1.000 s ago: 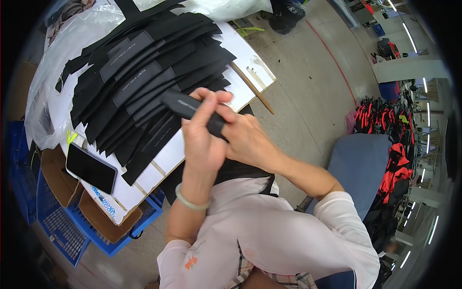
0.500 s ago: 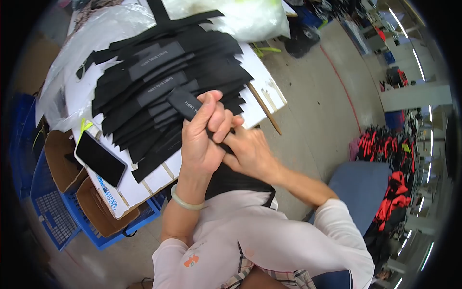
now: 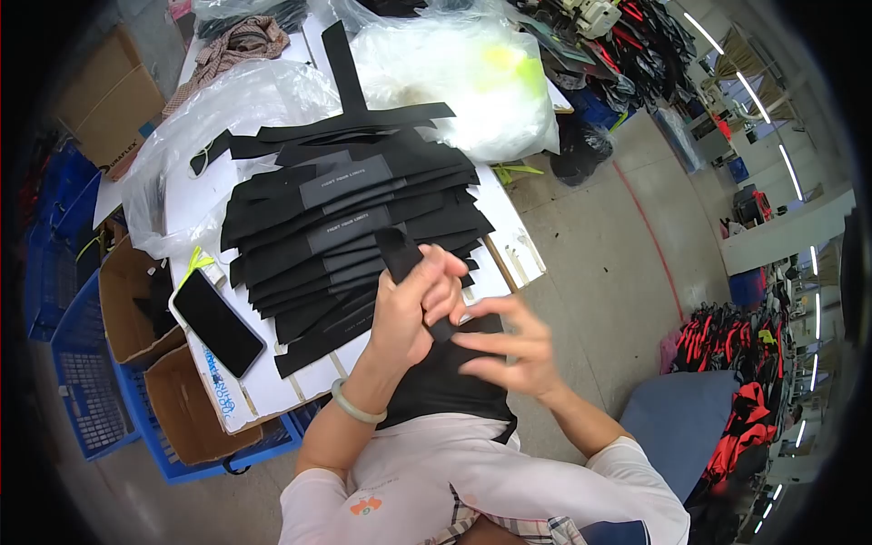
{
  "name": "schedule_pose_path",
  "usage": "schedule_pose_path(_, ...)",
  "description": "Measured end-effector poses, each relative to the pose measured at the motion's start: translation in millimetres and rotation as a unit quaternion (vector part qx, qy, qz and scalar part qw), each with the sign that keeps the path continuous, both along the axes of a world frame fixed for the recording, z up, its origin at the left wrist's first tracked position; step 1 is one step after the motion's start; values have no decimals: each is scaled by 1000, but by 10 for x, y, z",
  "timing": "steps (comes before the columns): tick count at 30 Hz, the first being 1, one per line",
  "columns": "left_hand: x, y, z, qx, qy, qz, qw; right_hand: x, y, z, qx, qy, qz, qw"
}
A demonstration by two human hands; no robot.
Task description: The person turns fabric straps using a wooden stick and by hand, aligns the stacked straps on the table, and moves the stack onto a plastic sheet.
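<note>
A black fabric strap (image 3: 394, 251) is wrapped in the fingers of my left hand (image 3: 407, 309), which wears a pale bangle. One end sticks up above that fist and the other pokes out below it. Just to the right, my right hand (image 3: 513, 350) has its thumb and fingers spread, slightly blurred, fingertips close to the strap's lower end. Beyond both hands lies a fanned stack of black strips (image 3: 354, 213) with grey printed labels. A T-shaped black piece (image 3: 350, 82) rests at the far side of the stack.
The stack lies on a white table (image 3: 509, 227), its edge near my hands. A phone (image 3: 218, 322) sits at the left corner, above cardboard boxes (image 3: 186, 400) in blue crates (image 3: 91, 381). Clear plastic bags (image 3: 445, 73) lie behind. A grey-blue padded surface (image 3: 677, 418) stands at right.
My right hand has come off the strap and opened, moving slightly right and down. My left hand keeps hold, and the printed face of the strap no longer shows. The camera view has shifted.
</note>
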State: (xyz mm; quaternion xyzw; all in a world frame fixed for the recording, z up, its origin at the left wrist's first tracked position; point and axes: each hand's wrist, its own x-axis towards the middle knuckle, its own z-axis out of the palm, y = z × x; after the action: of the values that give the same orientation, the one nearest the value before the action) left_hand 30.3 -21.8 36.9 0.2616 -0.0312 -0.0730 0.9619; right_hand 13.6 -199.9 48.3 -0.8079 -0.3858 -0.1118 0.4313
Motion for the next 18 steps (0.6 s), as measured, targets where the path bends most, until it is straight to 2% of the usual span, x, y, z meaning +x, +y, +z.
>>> schedule_pose_path(1, -40, -8, -21, 51, -9, 1, 999, 16, -124, 181, 7, 7, -25, 1000)
schedule_pose_path(2, -73, -47, -28, 106, -36, 4, 994, 16, -186, 305, 81, 83, -108, 987)
schedule_pose_path(3, -105, -91, -21, 161, -67, 4, 985, 91, -201, 511, 91, 81, -115, 986)
schedule_pose_path(6, -247, -165, 101, 249, -125, -19, 960, 279, 59, 831, 55, 69, 12, 996)
schedule_pose_path(9, -366, -150, 158, 248, -76, -95, 961, 407, 132, 966, -32, 124, 147, 981)
schedule_pose_path(10, -375, -33, 169, 190, -94, -239, 947, 466, 139, 973, -67, 148, 190, 968)
schedule_pose_path(11, -371, 43, 65, 60, -100, -396, 911, 563, 144, 962, -59, 138, 260, 954)
schedule_pose_path(13, -493, -44, 56, -108, -106, -527, 836, 664, 214, 863, -18, 229, 390, 892)
schedule_pose_path(14, -469, -18, 36, -46, -130, -532, 835, 639, 195, 852, -16, 215, 368, 904)
schedule_pose_path(15, -476, -8, 84, 80, -131, -423, 893, 627, 164, 869, -15, 196, 347, 917)
schedule_pose_path(16, -501, -1, 174, 203, -127, -300, 924, 609, 133, 889, -14, 177, 327, 928)
schedule_pose_path(17, -514, -4, 221, 319, -118, -165, 926, 535, 99, 914, -22, 180, 259, 949)
schedule_pose_path(18, -486, -34, 142, 450, -158, -16, 879, 413, 63, 946, -31, 182, 191, 964)
